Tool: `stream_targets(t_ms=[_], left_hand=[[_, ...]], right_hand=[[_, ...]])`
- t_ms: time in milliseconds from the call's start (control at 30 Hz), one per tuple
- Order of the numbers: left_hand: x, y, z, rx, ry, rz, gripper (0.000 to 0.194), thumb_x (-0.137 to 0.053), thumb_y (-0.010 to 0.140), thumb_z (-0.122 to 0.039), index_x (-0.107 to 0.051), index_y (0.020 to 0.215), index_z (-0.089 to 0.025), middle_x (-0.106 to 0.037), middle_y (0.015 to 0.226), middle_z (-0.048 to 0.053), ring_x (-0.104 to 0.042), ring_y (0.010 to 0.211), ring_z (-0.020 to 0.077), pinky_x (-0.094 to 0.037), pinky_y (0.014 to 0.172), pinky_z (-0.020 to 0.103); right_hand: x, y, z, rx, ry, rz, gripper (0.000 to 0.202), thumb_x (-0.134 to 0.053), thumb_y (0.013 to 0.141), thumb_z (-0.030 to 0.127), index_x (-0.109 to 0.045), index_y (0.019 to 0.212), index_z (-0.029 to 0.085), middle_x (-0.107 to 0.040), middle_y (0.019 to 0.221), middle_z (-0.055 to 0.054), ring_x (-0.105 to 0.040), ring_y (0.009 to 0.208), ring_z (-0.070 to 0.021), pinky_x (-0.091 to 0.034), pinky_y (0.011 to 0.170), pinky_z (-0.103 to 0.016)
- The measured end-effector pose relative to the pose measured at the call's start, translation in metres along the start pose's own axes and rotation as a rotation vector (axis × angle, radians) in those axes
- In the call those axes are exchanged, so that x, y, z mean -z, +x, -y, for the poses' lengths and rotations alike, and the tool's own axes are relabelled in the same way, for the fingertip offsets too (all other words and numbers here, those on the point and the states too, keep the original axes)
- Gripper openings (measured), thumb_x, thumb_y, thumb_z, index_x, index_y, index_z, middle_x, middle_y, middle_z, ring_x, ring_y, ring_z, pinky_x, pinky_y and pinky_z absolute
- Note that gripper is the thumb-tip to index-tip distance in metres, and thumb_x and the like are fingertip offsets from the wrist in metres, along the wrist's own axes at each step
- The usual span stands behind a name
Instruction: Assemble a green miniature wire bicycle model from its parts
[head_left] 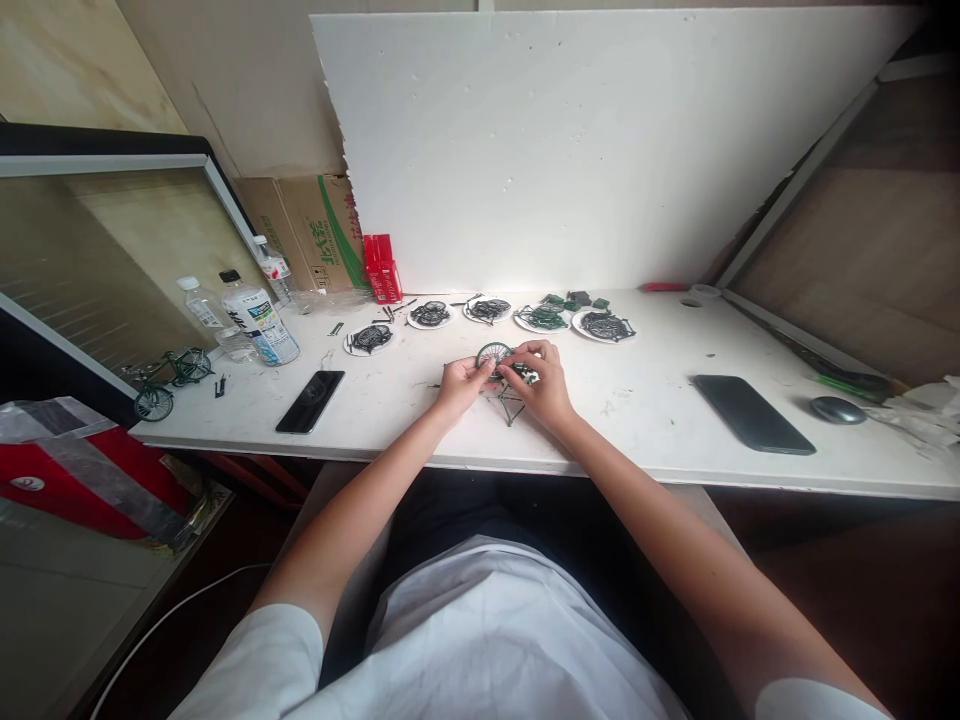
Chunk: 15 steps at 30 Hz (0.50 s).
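In the middle of the white table's front half, both my hands meet at a small green model bicycle, partly assembled. My left hand [460, 386] is closed, thumb and fingers pinching near the hub of its green spoked wheel [489, 352]. My right hand [546, 384] has its fingers bent together on the right side of the same wheel, near the frame [511, 410], whose thin tubes hang below towards the front edge. My fingers hide the joint between wheel and frame. Behind my hands stand white plates with dark wheels [371, 338] and green frame parts [541, 317].
A finished-looking model bicycle [172, 378] stands at the left edge. Near it are bottles [259, 318], a phone [310, 401] and a red box [382, 268]. On the right lie a dark flat device [752, 412] and a mouse [838, 409]. A white board [585, 150] rises behind.
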<state>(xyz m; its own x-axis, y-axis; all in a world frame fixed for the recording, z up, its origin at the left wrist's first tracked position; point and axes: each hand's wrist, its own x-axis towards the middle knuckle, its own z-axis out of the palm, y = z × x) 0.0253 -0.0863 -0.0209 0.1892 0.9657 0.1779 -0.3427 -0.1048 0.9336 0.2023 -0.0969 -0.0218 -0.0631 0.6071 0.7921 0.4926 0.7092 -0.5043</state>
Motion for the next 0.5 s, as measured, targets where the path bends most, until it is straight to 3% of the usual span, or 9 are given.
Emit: stream_targets(t_ms=[500], left_hand=[[-0.0009, -0.0018, -0.0005, -0.016, 0.047, -0.032, 0.053, -0.093, 0.074, -0.057, -0.084, 0.101, -0.012, -0.083, 0.104, 0.013, -0.075, 0.094, 0.0244, -0.063, 0.086, 0.038]], right_hand=[[0.0013, 0.0003, 0.0014, 0.031, 0.036, -0.04, 0.004, -0.079, 0.095, 0.03, -0.082, 0.096, 0.027, -0.063, 0.109, -0.009, -0.062, 0.11, -0.0298, -0.052, 0.099, -0.052]])
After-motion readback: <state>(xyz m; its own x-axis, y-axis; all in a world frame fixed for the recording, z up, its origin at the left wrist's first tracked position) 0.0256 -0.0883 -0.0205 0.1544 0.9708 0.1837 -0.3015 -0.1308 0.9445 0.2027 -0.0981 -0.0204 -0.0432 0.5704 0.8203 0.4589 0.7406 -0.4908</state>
